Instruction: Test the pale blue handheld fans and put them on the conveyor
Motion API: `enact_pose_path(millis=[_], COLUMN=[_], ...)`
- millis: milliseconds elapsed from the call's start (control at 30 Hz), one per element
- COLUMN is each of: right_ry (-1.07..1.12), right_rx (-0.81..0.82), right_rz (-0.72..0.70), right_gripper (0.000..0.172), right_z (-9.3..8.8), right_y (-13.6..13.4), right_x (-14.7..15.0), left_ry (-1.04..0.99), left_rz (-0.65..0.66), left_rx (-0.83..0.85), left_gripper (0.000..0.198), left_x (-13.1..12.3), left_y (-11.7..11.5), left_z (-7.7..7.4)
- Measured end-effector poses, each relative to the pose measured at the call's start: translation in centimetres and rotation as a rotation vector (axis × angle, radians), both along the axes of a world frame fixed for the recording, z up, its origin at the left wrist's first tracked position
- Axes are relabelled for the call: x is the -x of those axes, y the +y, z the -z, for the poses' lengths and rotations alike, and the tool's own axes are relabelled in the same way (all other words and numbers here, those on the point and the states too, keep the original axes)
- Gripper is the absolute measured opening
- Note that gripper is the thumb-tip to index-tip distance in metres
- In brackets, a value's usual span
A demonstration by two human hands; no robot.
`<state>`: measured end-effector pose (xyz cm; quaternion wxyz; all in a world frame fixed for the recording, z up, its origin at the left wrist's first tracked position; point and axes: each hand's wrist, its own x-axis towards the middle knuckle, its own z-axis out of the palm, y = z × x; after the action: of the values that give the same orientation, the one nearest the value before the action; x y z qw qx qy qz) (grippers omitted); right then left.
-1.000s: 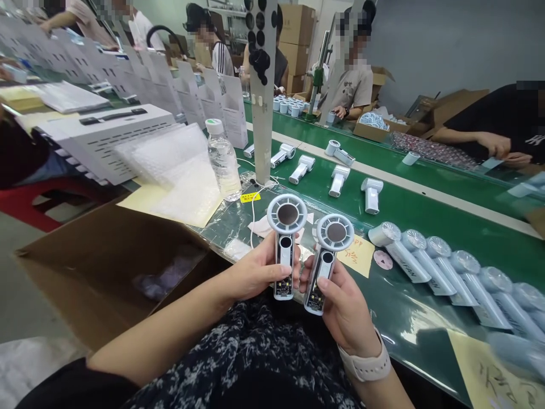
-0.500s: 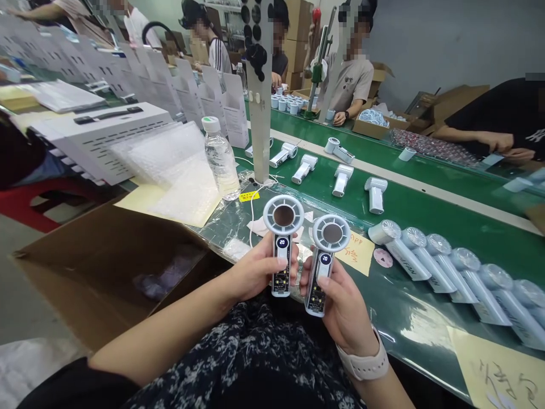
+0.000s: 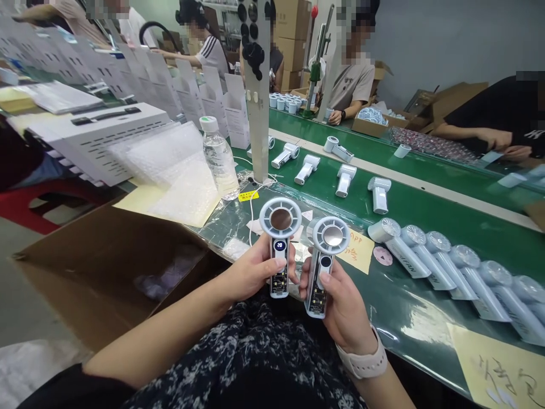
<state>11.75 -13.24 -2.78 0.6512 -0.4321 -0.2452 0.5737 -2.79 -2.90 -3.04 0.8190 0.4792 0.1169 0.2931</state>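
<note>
Along the green bench (image 3: 398, 304) lay wrapped fans (image 3: 453, 274) at four o'clock; the left hand (image 3: 255, 270) clamped a lit-screen fan (image 3: 279, 246) at six, the right hand (image 3: 347, 309) a dark-screen fan (image 3: 326, 261) at five.

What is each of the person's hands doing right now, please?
Left hand: closed around a handheld fan, its display lit.
Right hand: closed around another fan, its display dark.

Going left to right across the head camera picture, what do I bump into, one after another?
White slotted case, clear bottle, first fan in the left hand, second fan in the right hand, row of wrapped fans.
</note>
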Motion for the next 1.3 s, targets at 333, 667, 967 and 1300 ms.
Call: enact_pose_path(millis=[333,667,967,1300], right_ry=[-0.003,0.029,0.161,0.21], right_rx=[-0.012,-0.013,-0.005,-0.018], right_rz=[-0.024,-0.01,0.028,0.073], right_gripper=[0.029,0.027,0.034,0.043], right_z=[-0.07,-0.12,0.5,0.48], right_y=[-0.24,-0.25,-0.35,-0.38], right_x=[-0.11,-0.31,-0.61,-0.48], left_ry=[0.009,0.038,0.013,0.331], left_rz=[0.001,-0.021,0.008,-0.079], left_rx=[0.023,0.003,-0.024,-0.165], left_gripper=[0.03,0.025,0.039,0.053], left_x=[0.1,-0.08,-0.26,0.12], left_y=[-0.13,-0.12,-0.48,-0.38], left_z=[0.02,0.26,0.04,-0.67])
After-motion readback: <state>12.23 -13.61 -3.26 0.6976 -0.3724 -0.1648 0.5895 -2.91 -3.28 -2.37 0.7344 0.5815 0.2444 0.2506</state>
